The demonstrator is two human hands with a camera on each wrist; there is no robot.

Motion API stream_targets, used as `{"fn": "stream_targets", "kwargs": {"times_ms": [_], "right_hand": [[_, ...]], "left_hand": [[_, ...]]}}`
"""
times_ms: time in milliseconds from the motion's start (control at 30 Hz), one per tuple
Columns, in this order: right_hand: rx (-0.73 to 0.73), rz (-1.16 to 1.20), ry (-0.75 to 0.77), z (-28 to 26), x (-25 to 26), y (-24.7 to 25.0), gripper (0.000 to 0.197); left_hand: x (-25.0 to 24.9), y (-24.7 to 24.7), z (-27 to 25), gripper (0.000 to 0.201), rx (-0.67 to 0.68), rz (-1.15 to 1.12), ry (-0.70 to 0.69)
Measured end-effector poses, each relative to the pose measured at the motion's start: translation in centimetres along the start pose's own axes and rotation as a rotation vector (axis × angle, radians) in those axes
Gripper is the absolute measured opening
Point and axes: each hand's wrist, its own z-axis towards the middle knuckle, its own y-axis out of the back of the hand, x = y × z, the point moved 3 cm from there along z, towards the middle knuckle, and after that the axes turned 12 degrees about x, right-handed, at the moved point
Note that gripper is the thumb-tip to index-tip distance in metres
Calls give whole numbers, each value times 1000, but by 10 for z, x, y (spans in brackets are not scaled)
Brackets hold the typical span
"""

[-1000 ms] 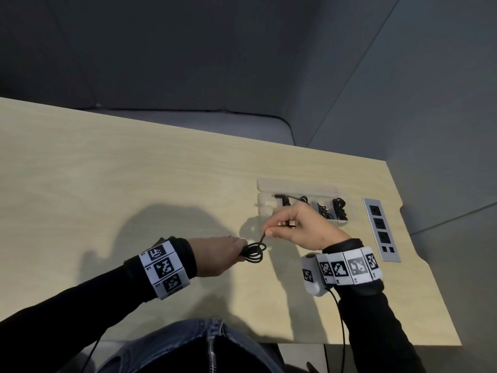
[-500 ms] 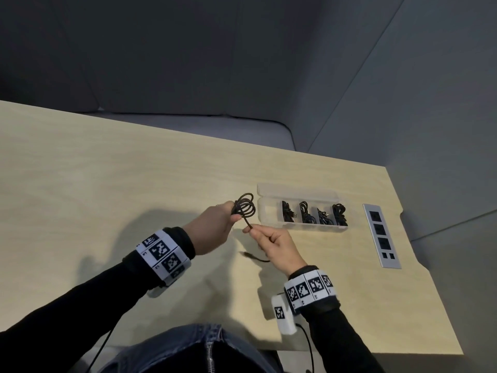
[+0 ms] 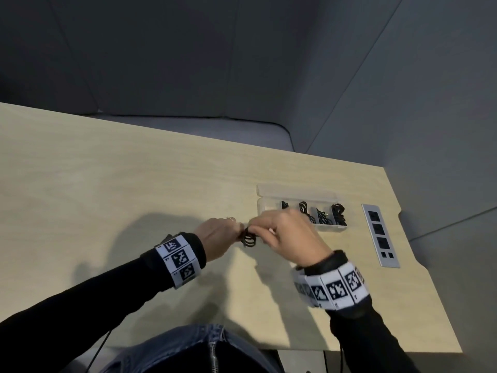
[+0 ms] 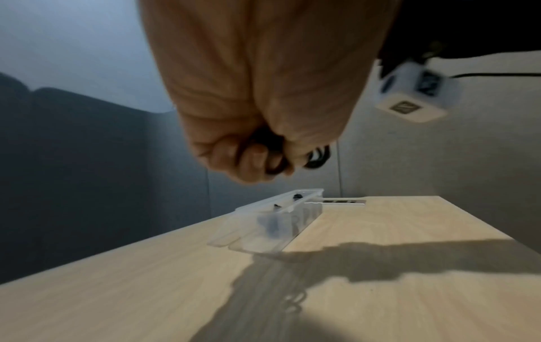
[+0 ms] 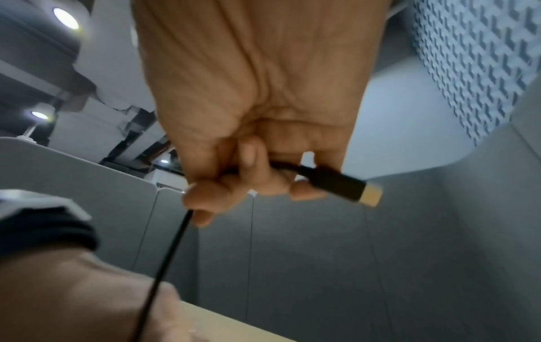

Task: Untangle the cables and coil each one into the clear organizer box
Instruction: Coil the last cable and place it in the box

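A black cable (image 3: 248, 237) wound into small loops hangs between both hands above the wooden table (image 3: 107, 189). My left hand (image 3: 219, 236) grips the coil, its fingers curled round the loops (image 4: 272, 159). My right hand (image 3: 286, 235) pinches the cable's free end, and the black plug with a gold tip (image 5: 348, 184) sticks out past its fingers. The clear organizer box (image 3: 301, 208) lies open just beyond the right hand, with coiled black cables (image 3: 337, 214) in its compartments. The right hand hides part of the box's left end.
A silver socket panel (image 3: 379, 234) is set into the table right of the box. The table's right edge and a notch lie close beyond it. Grey padded walls (image 3: 242, 63) surround the table. My denim-clad lap (image 3: 193, 351) is at the near edge.
The right hand rose from below the coil and closed in on it, carrying the free end up. The left hand with the coil dropped slightly toward me.
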Motion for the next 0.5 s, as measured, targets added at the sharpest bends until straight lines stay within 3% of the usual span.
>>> {"fn": "stream_targets", "kwargs": {"times_ms": [100, 267, 367, 500], "right_hand": [[-145, 48, -24, 11, -20, 16, 16], [-250, 653, -224, 12, -53, 4, 19], [-181, 783, -247, 14, -51, -17, 10], [-173, 833, -357, 5, -61, -53, 21]], "left_hand": [[-15, 3, -5, 11, -75, 20, -211], [-22, 11, -16, 12, -192, 40, -423], [-30, 5, -14, 19, -117, 11, -411], [-13, 5, -12, 25, -182, -336, -217]]}}
